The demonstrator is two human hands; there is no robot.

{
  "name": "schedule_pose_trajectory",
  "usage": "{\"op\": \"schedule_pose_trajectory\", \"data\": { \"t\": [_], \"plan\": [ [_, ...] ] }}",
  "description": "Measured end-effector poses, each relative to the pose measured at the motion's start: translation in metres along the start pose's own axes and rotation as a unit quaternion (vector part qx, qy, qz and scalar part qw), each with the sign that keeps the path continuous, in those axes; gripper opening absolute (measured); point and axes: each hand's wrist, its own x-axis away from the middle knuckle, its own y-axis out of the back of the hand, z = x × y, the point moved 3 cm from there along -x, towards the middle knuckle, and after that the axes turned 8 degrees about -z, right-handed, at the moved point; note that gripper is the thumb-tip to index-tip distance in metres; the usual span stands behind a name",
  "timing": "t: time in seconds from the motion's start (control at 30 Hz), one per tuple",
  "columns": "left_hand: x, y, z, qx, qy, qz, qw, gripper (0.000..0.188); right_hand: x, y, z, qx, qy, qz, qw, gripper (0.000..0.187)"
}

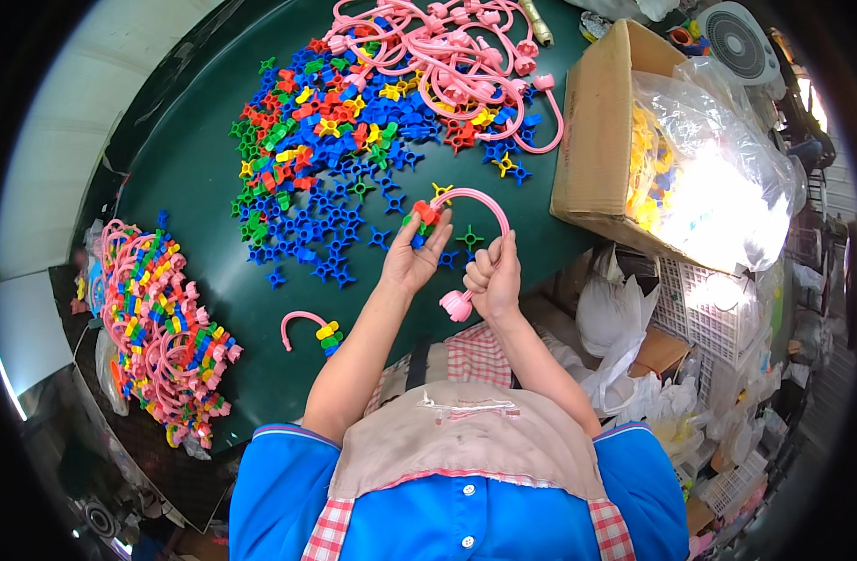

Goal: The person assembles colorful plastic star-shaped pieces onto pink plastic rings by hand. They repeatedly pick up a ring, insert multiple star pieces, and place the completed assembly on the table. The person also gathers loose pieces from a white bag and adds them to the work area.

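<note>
In my right hand [494, 279] is a pink plastic cane-shaped tube [477, 194], gripped by its straight part. A pink flared cap [455, 306] sits at its lower end, below the fist. The tube's curved end reaches over to my left hand [415, 262], which pinches a red star-shaped plastic piece [426, 211]. A bit of green shows beside it, partly behind the fingers. Whether the tube end passes through the red piece I cannot tell. Loose blue, green, red and yellow star-shaped pieces [321, 215] lie just beyond my left hand.
More pink tubes [447, 56] lie tangled on the green table [185, 140] at the far side. A pile of tubes strung with coloured pieces [162, 327] is at the left edge. One strung tube [302, 316] lies near my left forearm. A cardboard box [592, 140] stands at right.
</note>
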Motion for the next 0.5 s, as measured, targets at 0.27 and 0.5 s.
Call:
{"op": "schedule_pose_trajectory", "data": {
  "t": [0.27,0.5],
  "plan": [
    [0.009,-0.033,0.006,-0.188,0.077,0.211,0.956,0.068,0.003,0.049,-0.005,0.019,-0.195,-0.112,0.974,0.054],
    [-0.055,-0.061,-0.005,-0.850,-0.401,0.014,0.341,0.044,-0.034,0.100,0.005,-0.139,-0.208,-0.135,0.959,0.052]
  ]
}}
